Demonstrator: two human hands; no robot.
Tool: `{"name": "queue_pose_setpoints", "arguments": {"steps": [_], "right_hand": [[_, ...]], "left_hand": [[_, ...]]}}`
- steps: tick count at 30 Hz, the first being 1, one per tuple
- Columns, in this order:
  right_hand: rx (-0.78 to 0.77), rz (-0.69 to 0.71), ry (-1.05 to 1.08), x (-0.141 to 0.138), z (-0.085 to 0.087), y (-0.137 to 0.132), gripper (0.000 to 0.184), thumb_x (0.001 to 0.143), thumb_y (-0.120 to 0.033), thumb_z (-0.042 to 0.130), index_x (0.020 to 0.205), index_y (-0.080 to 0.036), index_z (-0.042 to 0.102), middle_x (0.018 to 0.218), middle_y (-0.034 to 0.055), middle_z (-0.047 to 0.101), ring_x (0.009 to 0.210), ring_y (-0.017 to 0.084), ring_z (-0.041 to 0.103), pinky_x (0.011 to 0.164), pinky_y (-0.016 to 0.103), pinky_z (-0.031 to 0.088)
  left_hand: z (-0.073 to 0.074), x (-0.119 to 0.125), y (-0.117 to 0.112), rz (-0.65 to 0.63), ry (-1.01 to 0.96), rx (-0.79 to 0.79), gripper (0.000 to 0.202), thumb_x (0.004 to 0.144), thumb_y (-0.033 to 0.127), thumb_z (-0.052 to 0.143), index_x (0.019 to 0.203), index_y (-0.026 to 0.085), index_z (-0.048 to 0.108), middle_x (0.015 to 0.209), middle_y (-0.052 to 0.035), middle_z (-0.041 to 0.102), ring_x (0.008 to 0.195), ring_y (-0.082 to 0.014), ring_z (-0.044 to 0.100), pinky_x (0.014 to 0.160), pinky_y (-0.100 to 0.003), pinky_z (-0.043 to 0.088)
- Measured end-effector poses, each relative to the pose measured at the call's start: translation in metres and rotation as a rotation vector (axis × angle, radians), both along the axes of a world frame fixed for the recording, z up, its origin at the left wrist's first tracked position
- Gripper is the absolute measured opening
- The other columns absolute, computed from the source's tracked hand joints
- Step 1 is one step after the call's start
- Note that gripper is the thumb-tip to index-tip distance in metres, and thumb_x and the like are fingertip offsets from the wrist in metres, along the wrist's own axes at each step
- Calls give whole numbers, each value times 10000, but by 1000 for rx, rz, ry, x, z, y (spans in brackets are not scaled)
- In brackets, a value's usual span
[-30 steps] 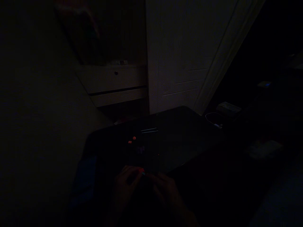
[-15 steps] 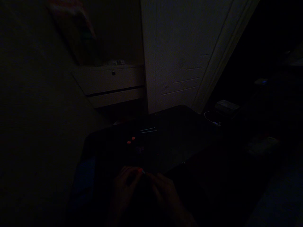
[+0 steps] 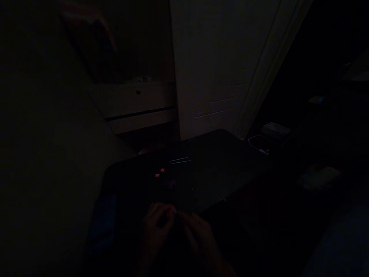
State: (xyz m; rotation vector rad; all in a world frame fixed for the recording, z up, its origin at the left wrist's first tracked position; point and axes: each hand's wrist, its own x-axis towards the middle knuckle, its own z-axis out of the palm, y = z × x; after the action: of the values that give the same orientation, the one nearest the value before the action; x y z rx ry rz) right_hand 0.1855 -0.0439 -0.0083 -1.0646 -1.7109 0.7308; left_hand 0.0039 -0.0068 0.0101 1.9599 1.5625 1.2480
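Note:
The scene is very dark. My left hand (image 3: 155,225) and my right hand (image 3: 197,232) meet fingertip to fingertip over the near edge of a dark tabletop (image 3: 219,169). Both are curled in a pinch around a tiny orange-red and teal piece (image 3: 173,210); what it is I cannot make out. Farther back on the tabletop lie two small orange bits (image 3: 160,172) and a pair of thin pale sticks (image 3: 180,160). A faint small dark object (image 3: 170,184) lies between them and my hands.
A pale door (image 3: 219,65) stands behind the table, with a low drawer unit (image 3: 135,104) to its left. A coiled white cable (image 3: 259,144) and a box (image 3: 275,130) lie at the right. A blue patch (image 3: 102,223) shows left of my hands.
The view has shifted slightly. My hands stay together at the table's near edge, still pinching the small piece.

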Motion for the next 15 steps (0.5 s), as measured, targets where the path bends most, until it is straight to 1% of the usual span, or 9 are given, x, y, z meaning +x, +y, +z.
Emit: {"name": "queue_pose_setpoints", "arguments": {"steps": [5,9,12,15], "right_hand": [[-49,18,-20,5,-6,2,508,987,-96,488,1432,-258,673,1220,98,777,1061,218,772,972,311,621],[-66,14,-46,4,-11,1,531,967,-83,492,1436,-254,672,1200,111,776,1029,230,777,947,333,629],[-69,42,-63,3,-9,0,574,948,-61,480,1462,-248,651,1220,121,771,1048,240,774,954,353,624],[-84,65,-63,5,-3,2,562,936,-61,494,1436,-243,673,1224,121,772,1066,246,768,977,371,611]], "left_hand": [[-6,-3,4,-31,46,9,168,924,373,696,892,253,809,871,-37,769,827,-230,741,754,-351,614],[-4,-3,4,-47,39,13,174,929,381,698,866,260,806,841,-27,754,793,-220,735,727,-334,609],[-2,-1,4,-60,22,6,166,926,357,692,870,254,809,847,-31,752,792,-214,737,727,-323,610],[-1,0,4,-65,-5,1,167,918,347,690,867,245,813,845,-35,750,783,-210,739,711,-311,610]]}}
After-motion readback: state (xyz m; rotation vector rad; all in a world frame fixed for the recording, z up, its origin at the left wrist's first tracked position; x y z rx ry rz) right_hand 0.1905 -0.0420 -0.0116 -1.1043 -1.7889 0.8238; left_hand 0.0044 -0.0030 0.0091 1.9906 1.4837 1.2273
